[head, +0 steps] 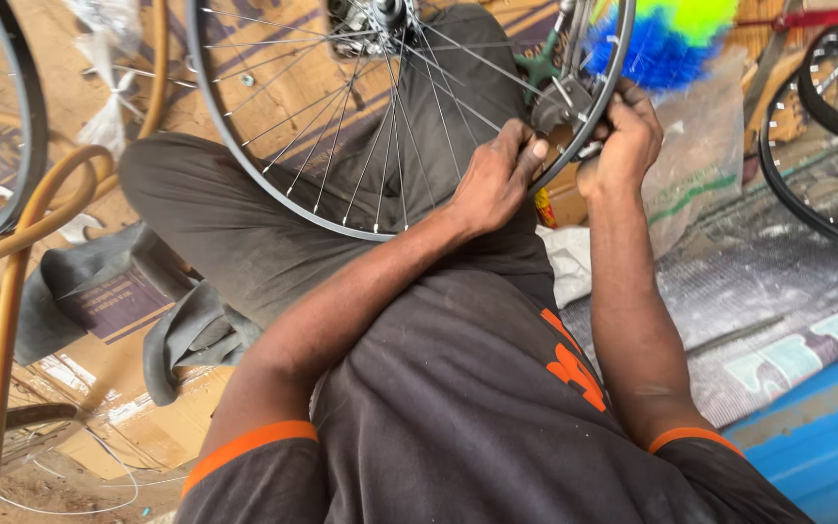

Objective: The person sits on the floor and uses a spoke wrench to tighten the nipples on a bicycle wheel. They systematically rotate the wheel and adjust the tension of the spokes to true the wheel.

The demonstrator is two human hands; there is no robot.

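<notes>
A spoked bicycle wheel with a silver rim [244, 160] rests over my lap, its hub [380, 15] at the top edge. My left hand [497, 180] grips the rim at its right side, fingers curled through the spokes. My right hand [623, 136] is closed on the same stretch of rim from the outside, close to a small dark part [560, 102] fixed there. Whether a tool is in either hand is hidden.
A yellowish hose [21, 243] curves at the left beside a second wheel rim [31, 126]. Black rims [826, 126] lie at the right. A clear plastic bag [700, 155], a blue-green brush [671, 39], a dark inner tube [177, 330] and flattened cardboard [118, 378] surround me.
</notes>
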